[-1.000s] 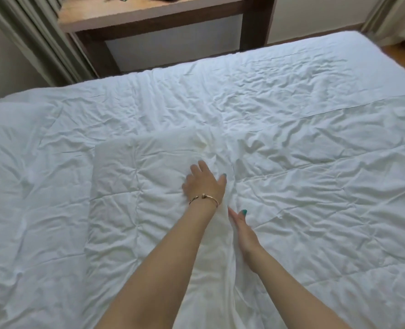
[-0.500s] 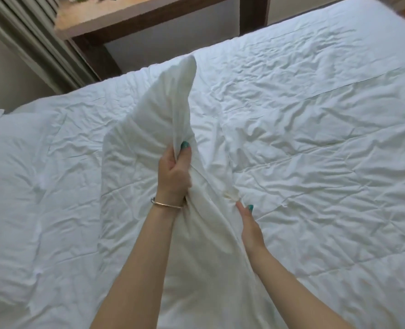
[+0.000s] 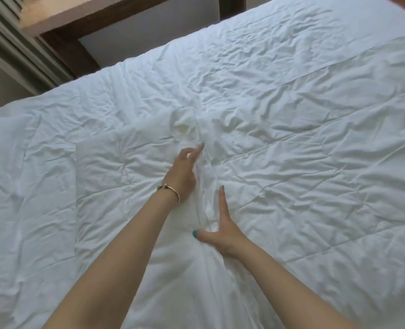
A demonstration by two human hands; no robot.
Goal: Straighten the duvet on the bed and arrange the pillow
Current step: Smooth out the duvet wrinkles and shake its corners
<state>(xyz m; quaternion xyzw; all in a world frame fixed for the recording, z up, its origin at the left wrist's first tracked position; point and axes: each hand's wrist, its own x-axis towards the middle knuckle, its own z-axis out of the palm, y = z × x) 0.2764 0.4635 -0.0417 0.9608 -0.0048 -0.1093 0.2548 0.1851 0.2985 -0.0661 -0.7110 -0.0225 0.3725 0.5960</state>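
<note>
The left hand lies with loose, straight fingers along a raised fold of the white duvet. The right hand, thumb splayed toward nine o'clock, presses the fold's other side. The duvet covers the bed but is creased; smoothing remains. The pillow lies at nine o'clock, not yet arranged.

1 head view, looking forward and down, close over bed

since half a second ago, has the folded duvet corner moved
Yes. The duvet corner, raised toward the wooden desk before, now lies flat on the bed, with the left hand and right hand open along its fold.
</note>
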